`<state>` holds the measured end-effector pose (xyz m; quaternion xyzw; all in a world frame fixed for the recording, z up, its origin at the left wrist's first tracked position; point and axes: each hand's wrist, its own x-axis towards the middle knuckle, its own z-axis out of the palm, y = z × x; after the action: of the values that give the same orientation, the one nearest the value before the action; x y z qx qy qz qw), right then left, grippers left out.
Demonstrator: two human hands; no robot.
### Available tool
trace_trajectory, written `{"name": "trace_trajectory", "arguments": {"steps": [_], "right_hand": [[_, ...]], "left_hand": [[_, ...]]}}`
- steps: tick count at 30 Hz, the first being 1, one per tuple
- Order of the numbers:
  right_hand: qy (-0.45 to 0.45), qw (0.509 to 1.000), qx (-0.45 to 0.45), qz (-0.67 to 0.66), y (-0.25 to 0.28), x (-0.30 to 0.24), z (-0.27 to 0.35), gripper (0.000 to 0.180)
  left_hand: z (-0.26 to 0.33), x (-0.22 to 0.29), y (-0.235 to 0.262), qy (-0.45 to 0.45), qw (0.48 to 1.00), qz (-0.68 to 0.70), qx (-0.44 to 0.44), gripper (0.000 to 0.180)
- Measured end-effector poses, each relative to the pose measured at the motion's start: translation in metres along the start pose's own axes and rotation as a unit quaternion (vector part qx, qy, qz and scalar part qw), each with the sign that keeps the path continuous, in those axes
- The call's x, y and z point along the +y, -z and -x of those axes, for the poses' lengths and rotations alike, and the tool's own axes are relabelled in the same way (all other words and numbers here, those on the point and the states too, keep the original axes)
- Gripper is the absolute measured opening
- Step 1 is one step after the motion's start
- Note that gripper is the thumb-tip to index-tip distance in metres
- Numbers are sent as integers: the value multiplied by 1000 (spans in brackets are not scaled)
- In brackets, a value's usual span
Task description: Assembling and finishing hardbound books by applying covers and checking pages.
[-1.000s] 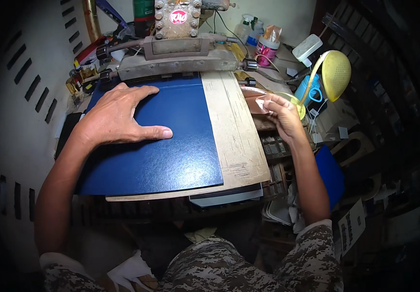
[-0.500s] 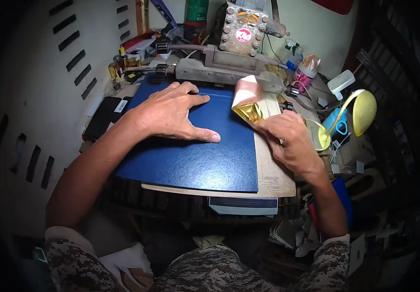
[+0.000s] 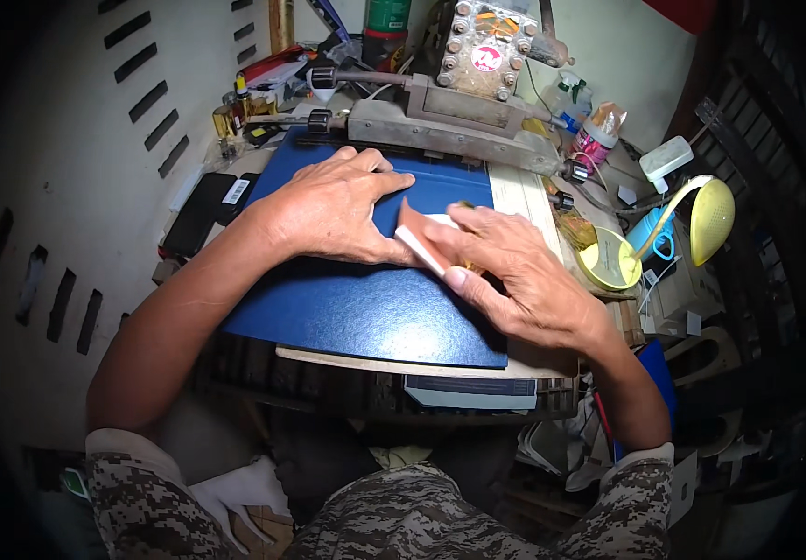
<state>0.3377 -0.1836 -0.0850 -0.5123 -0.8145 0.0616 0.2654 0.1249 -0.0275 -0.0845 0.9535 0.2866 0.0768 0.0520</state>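
A dark blue hard cover (image 3: 347, 313) lies flat on a pale wooden board (image 3: 526, 210), its far edge beneath the metal press. My left hand (image 3: 333, 205) rests on the cover with fingers and thumb spread, holding nothing. Over the cover's right half, my right hand (image 3: 524, 266) is closed on a sheet of foil (image 3: 429, 243). The foil's coppery side and a bright pale edge show between fingers and thumb; a bit of gold shows beneath the hand. The foil's near end meets my left thumb tip, which is partly hidden behind it.
At the back stands a heavy metal press (image 3: 463, 131) with black knobs. On the right are a yellow strainer (image 3: 713, 222), a yellow bowl (image 3: 599, 271), a blue cup (image 3: 644, 233) and a pink jar (image 3: 594, 140). A black case (image 3: 207, 219) lies at left.
My right hand has moved left with the foil, from the board's right side to over the cover. My left hand stays spread on the cover. The view has shifted slightly.
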Motion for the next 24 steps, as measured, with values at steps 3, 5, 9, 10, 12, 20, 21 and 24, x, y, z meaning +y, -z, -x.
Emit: {"name": "trace_trajectory", "arguments": {"steps": [3, 5, 9, 10, 12, 20, 21, 24], "right_hand": [[-37, 952, 42, -301, -3, -22, -6, 36], [-75, 895, 95, -429, 0, -26, -3, 36], [-25, 984, 75, -162, 20, 10, 12, 36], [-23, 988, 70, -138, 19, 18, 15, 36], [-18, 994, 59, -90, 18, 25, 18, 37], [31, 998, 50, 5, 3, -2, 3, 32], [45, 998, 54, 3, 1, -2, 2, 29], [44, 997, 71, -3, 1, 2, 1, 24]], "left_hand": [[4, -4, -2, 0, 1000, 8, 3, 97], [6, 0, 2, 1, 1000, 2, 5, 93], [2, 5, 4, -9, 1000, -2, 6, 90], [1, 4, 3, -7, 1000, -2, 4, 90], [0, 3, 2, -2, 1000, -2, 1, 90], [0, 2, 3, 3, 1000, -1, -10, 94], [-1, 2, 3, 1, 1000, 0, -14, 94], [0, 5, 5, 4, 1000, -1, -18, 96]]}}
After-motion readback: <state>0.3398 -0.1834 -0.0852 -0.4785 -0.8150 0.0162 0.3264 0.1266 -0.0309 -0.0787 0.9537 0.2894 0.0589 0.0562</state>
